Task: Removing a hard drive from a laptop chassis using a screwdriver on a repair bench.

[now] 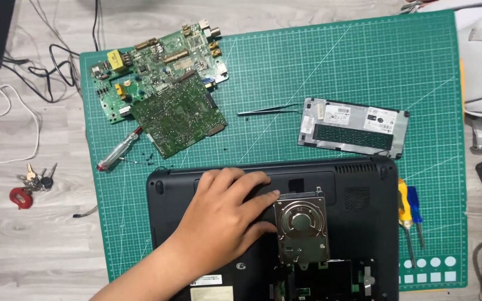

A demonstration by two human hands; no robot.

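Head view — left hand [221, 214] lies flat, grip open and holding nothing, on upturned laptop [364, 206]; fingertips beside hard drive [302, 228].

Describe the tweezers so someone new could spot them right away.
Start at the green cutting mat. Between the stacked circuit boards at its upper left and the grey cover panel on the right lie the tweezers: thin, black and pointed, unlike the red-handled screwdriver.
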